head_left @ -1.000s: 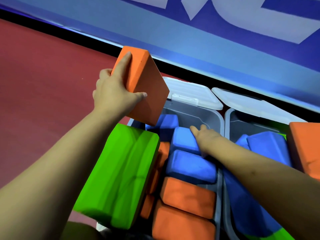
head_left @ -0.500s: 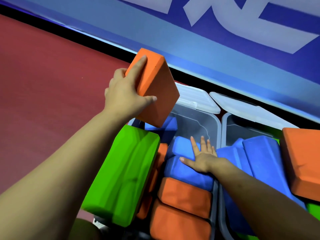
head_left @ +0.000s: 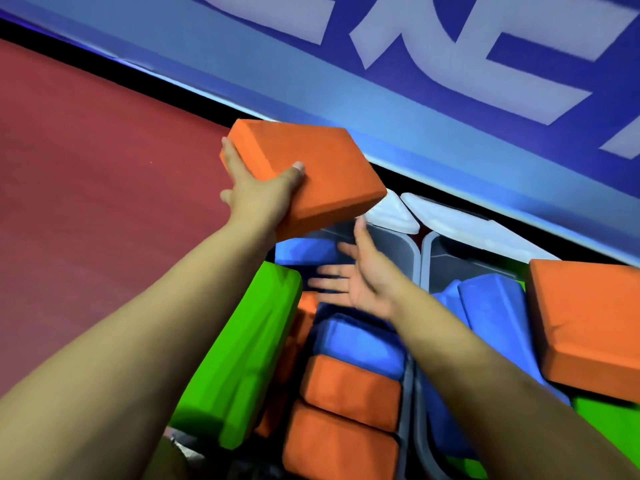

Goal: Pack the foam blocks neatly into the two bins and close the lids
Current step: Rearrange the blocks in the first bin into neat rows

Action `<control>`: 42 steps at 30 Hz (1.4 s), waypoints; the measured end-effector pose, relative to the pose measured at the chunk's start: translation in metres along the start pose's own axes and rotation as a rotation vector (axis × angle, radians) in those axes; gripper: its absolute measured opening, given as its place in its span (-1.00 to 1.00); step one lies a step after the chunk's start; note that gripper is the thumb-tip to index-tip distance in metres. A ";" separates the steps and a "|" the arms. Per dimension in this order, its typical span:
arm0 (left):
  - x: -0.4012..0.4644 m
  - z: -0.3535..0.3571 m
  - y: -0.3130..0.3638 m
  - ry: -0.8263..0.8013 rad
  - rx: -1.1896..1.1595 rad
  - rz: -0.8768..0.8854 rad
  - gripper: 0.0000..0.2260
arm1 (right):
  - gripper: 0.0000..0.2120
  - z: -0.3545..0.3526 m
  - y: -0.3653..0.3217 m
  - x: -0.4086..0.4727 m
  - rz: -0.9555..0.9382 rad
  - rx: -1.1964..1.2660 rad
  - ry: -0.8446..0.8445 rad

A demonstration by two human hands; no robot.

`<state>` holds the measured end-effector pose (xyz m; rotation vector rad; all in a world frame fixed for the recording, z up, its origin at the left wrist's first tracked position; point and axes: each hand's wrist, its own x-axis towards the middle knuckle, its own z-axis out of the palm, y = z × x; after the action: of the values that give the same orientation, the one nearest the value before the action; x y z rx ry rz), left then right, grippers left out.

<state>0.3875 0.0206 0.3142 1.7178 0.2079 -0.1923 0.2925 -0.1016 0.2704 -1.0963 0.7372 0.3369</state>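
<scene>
Left hand (head_left: 258,195) gripped an orange foam block (head_left: 311,174), thumb on its top face, fingers under the far-left edge, block held tilted in the air above the far end of the left bin (head_left: 398,251). Right hand (head_left: 360,275) hovered open over that bin, fingers spread and straight, palm turned toward the block, holding nothing, one fingertip just beside the block's lower edge.

Left bin was already crowded: two orange blocks (head_left: 349,386) at the near end, a blue block (head_left: 360,344) behind them, another blue one (head_left: 304,249) at the far-left corner, orange pieces on edge along the left wall. A big green block (head_left: 249,351) leaned over the bin's left rim. Right bin (head_left: 450,258) held upright blue blocks (head_left: 491,313); a large orange block (head_left: 588,323) lay across its right side, green foam (head_left: 609,420) under it. White lids (head_left: 446,216) stood open behind both bins. Red floor (head_left: 86,202) at left, blue banner with white lettering (head_left: 450,64) behind.
</scene>
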 end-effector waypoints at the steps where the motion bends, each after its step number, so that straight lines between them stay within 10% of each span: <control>1: -0.003 0.000 0.002 0.002 -0.065 -0.039 -0.03 | -0.17 0.010 0.002 -0.005 0.022 0.093 -0.048; 13: -0.046 -0.001 -0.009 -0.141 -0.159 -0.198 0.16 | -0.70 0.062 -0.016 -0.047 -0.063 -0.022 0.219; 25: -0.061 -0.012 -0.004 -0.400 -0.265 -0.375 -0.41 | -0.63 -0.003 -0.034 -0.086 -0.333 0.110 0.325; 30: -0.072 0.000 -0.012 -0.457 -0.428 -0.549 -0.36 | 0.03 0.021 -0.009 -0.059 -0.489 -0.173 0.557; 37: -0.060 -0.001 -0.005 -0.760 -0.055 -0.503 -0.54 | -0.09 -0.005 -0.053 -0.046 -0.627 -0.665 0.547; 42: -0.030 -0.002 0.000 -0.586 0.088 -0.162 -0.55 | -0.08 -0.041 -0.091 -0.044 -0.634 -1.531 0.401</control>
<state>0.3588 0.0215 0.3216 1.6581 -0.0980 -0.8193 0.2990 -0.1732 0.3527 -2.8165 0.3298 0.0737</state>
